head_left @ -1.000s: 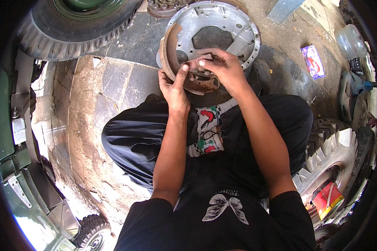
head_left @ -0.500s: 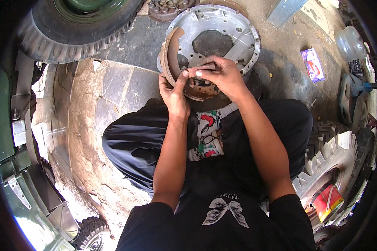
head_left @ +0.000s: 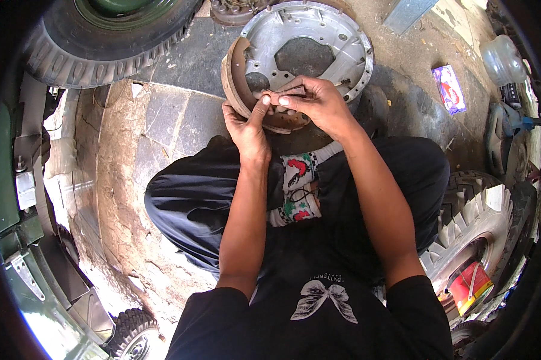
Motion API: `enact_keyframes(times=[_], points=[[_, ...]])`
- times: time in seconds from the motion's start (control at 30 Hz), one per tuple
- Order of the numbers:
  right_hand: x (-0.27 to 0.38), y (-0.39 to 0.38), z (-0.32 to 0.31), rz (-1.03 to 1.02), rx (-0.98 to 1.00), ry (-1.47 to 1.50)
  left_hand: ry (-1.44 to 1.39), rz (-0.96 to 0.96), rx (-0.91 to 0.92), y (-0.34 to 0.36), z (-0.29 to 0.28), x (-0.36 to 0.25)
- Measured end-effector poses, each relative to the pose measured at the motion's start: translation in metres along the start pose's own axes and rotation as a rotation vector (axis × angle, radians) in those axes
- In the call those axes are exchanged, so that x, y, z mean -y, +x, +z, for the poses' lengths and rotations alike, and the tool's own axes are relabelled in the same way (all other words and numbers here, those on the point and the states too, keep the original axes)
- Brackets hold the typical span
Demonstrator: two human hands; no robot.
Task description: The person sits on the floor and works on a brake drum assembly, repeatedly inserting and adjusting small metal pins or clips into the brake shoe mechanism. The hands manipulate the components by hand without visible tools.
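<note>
A rusty brown, curved brake shoe (head_left: 235,78) stands tilted against the near left side of a round silver metal housing (head_left: 364,55). My left hand (head_left: 248,133) grips the shoe's near rim, thumb on the inner side and fingers round the outside. Pinched in my right hand (head_left: 322,109) is a small brown strip (head_left: 274,96), which could be folded sandpaper. Its end meets my left thumb, just inside the curve of the shoe. Both hands are closed, and they partly hide the shoe's lower part.
A large tyre (head_left: 96,66) stands at the far left, with a rusty round part (head_left: 237,12) near the housing. To the right lie a purple packet (head_left: 449,90), a clear plastic bottle (head_left: 502,60), another tyre (head_left: 462,240) and a red-yellow can (head_left: 469,287).
The brake shoe has shifted slightly left relative to the housing, my left hand moving with it. My right hand stays near the left thumb with the strip. The view has tipped a little.
</note>
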State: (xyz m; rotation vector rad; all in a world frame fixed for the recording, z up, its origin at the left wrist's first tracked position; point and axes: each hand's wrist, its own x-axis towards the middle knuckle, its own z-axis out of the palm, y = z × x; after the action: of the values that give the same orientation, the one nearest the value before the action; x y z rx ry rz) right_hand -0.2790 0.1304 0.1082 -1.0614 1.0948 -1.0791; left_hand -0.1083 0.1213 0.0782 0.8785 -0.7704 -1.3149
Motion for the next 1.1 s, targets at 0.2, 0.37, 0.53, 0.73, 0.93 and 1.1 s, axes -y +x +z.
enact_keyframes(times=[0.2,0.37,0.53,0.73,0.93,1.1], points=[[-0.002,-0.001,0.002,-0.042,0.016,0.054,0.048,0.023,-0.001,-0.001,-0.002,0.003],[0.001,-0.002,0.006,-0.003,-0.007,0.106,0.013,-0.004,-0.013,-0.002,0.001,0.003],[-0.002,-0.001,0.006,-0.024,-0.065,0.123,0.05,-0.023,0.049,-0.004,0.003,0.0],[0.0,0.0,0.007,-0.056,-0.061,0.112,0.091,0.016,0.065,-0.004,0.002,-0.001],[-0.008,0.001,0.006,-0.038,-0.08,0.023,0.15,0.019,0.069,-0.007,0.002,-0.001],[-0.018,0.002,0.003,-0.018,-0.133,-0.006,0.196,-0.01,0.078,-0.008,0.0,0.006]])
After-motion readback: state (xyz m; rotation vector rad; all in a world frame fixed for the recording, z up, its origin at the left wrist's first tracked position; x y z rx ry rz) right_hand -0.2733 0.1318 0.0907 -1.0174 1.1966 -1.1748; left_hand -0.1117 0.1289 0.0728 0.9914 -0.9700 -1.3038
